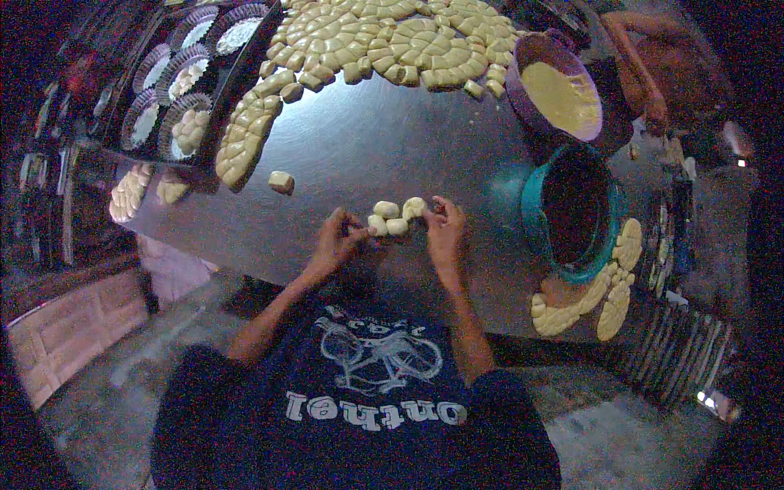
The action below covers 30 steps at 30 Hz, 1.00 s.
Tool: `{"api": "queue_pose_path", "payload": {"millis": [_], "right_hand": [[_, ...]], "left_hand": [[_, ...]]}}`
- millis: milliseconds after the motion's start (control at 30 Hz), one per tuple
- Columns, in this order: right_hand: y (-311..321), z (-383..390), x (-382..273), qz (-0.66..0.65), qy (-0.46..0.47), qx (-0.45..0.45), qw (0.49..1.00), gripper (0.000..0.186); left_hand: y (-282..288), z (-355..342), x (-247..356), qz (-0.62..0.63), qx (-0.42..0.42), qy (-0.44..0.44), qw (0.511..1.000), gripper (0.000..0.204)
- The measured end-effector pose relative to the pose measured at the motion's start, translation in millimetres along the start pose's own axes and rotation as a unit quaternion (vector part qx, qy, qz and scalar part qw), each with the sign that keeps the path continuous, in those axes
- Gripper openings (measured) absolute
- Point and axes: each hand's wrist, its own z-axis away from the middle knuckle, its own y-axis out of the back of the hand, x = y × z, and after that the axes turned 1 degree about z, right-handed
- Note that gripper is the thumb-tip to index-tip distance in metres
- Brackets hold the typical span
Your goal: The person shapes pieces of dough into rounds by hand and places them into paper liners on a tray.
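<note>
My left hand (339,238) and my right hand (445,229) rest on a dark metal table (384,139), close together. Between them lie three small pale dough pieces (394,217) in a cluster. The fingertips of my left hand pinch the leftmost piece. My right hand's fingers curl against the rightmost piece. A single dough piece (282,181) lies apart on the table to the left.
Many shaped dough pieces (392,37) cover the table's far side and curve down the left (245,139). A dark tray of paper cups (184,77) sits at far left. A purple bowl of yellow filling (559,94) and a teal bucket (576,212) stand right. Another person's arm (645,73) reaches in.
</note>
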Motion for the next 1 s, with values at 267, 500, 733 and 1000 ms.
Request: {"api": "queue_pose_path", "payload": {"millis": [267, 500, 733, 1000], "right_hand": [[-10, -7, -20, 0.11, 0.072, 0.041, 0.991, 0.026], [51, -14, -88, -0.068, 0.188, 0.004, 0.98, 0.029], [72, 6, -149, 0.007, 0.267, 0.04, 0.963, 0.036], [56, 24, -130, -0.06, 0.102, 0.014, 0.993, 0.04]], "left_hand": [[7, -24, 24, 0.009, 0.001, -0.013, 1.0, 0.023], [4, -46, 118, 0.146, -0.162, -0.152, 0.964, 0.028], [13, -23, 151, 0.285, -0.187, 0.064, 0.938, 0.031], [-2, -11, 116, 0.353, -0.183, 0.05, 0.916, 0.035]]}}
